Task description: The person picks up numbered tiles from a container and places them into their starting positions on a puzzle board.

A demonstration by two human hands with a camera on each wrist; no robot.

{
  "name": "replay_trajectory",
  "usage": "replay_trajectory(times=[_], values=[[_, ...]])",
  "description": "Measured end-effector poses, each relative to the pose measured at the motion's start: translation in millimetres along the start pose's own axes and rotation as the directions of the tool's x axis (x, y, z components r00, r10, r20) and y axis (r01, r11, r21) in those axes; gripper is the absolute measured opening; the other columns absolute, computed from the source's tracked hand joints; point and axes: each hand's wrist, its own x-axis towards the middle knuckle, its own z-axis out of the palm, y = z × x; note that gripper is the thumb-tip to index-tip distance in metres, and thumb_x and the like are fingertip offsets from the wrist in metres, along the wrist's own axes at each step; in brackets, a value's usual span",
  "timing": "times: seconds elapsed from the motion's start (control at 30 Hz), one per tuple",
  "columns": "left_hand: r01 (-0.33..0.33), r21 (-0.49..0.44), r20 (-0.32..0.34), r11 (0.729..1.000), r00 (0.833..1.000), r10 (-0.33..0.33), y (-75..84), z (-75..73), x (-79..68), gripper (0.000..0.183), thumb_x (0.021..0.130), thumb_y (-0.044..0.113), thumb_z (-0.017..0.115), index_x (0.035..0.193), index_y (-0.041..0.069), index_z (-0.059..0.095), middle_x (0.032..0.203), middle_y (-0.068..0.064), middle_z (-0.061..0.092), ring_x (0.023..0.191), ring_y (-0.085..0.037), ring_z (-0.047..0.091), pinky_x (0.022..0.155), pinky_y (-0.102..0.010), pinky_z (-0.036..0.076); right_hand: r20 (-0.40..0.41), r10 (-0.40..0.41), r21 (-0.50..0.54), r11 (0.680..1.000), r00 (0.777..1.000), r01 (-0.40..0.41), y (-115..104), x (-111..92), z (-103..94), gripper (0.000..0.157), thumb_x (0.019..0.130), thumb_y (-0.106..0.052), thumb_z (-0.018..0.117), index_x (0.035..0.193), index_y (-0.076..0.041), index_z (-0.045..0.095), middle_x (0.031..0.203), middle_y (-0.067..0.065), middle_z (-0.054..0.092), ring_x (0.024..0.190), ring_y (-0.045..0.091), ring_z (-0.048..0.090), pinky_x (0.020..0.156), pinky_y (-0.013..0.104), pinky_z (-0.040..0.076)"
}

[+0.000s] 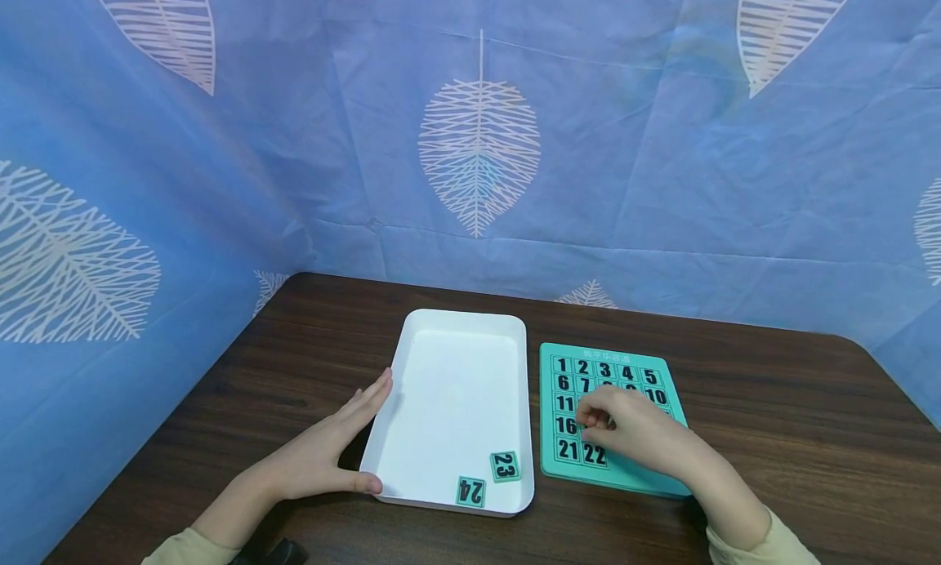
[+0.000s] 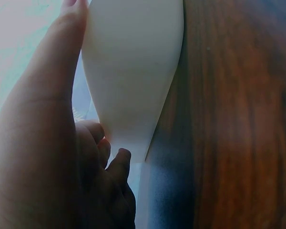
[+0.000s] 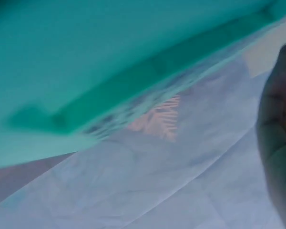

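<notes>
My left hand [image 1: 331, 448] spreads along the left side of a white tray [image 1: 456, 385], its thumb at the near left corner and fingertips farther up the rim. In the left wrist view, the thumb and fingers touch the tray's wall [image 2: 133, 62]. Two turquoise number tiles, 23 [image 1: 505, 466] and 24 [image 1: 470, 491], lie turned round in the tray's near right part. My right hand [image 1: 635, 430] is over a turquoise number board [image 1: 635, 477], fingers loosely bent, thumb tip just above tile 22 [image 1: 594, 454]. Nothing shows between thumb and fingers. The hand hides the board's middle numbers.
The dark wooden table [image 1: 779, 418] carries the tray and board side by side with a narrow gap between. A blue cloth [image 1: 625, 157] with white leaf prints hangs behind and to the left. Some small black object [image 1: 287, 551] is at the near left edge.
</notes>
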Motion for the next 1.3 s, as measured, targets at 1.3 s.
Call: replay_trajectory(times=[1.3], values=[[-0.017,0.005,0.007,1.000,1.000,0.017,-0.4,1.1,0.6,0.111,0.076,0.043,0.078,0.155,0.018,0.004,0.161,-0.006,0.000,0.145,-0.029,0.008,0.113,-0.024,0.001,0.301,-0.098,-0.137,0.980,0.949,0.145,-84.4,50.2,43.6,0.028,0.069,0.003,0.080,0.079,-0.013,0.058,0.073,-0.008,0.048,0.065,0.007,0.042,0.054,0.020,0.041]])
